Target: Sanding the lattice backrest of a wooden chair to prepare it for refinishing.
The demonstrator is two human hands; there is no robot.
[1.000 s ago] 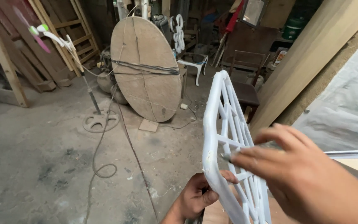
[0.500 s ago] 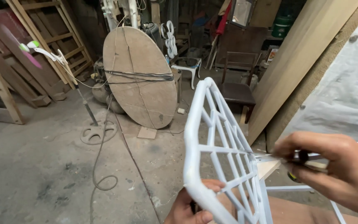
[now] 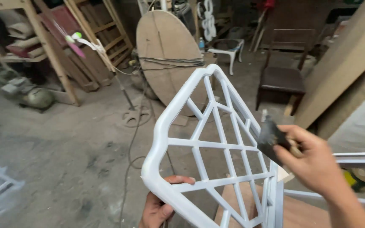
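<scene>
A small dark scraper blade (image 3: 270, 137) is pinched between the thumb and bent fingers of the right hand (image 3: 313, 162) and is set against the right edge of a white-painted lattice frame of curved bars (image 3: 199, 145). The frame's lower left bar is gripped by the curled fingers of the left hand (image 3: 159, 207), thumb on top. Behind, a round wooden tabletop (image 3: 167, 63) leans beside a dark-seated chair (image 3: 283, 80).
</scene>
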